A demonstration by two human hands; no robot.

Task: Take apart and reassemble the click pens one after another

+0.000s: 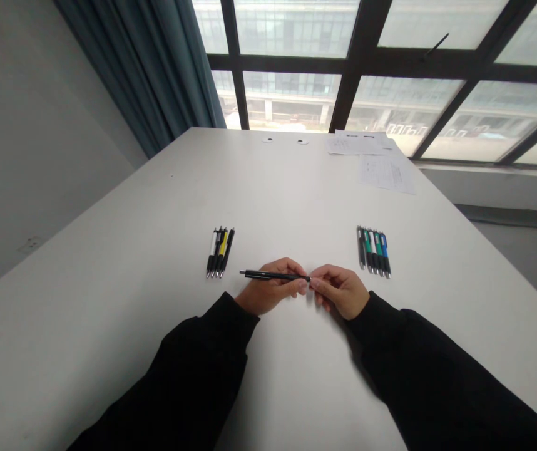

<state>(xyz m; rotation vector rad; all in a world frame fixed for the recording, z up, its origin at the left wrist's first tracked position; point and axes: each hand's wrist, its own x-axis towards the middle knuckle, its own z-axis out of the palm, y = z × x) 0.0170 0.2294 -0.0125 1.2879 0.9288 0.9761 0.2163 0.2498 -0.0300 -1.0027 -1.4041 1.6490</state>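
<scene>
A black pen lies level across my left hand, its clicker end pointing left and its tip end to the right. My left thumb and fingers are closed around its front part. My right hand pinches the tip end of the same pen; whether a separate small part is between those fingertips is hidden. Both hands are just above the white table. To the left of them lies a row of several pens with white, yellow and black barrels. On the right side rests another row of several pens, grey, green, white and blue.
The white table stretches to the window. Printed papers lie at its far right. Two small white oval pieces sit near the far edge. A blue curtain hangs at the back left.
</scene>
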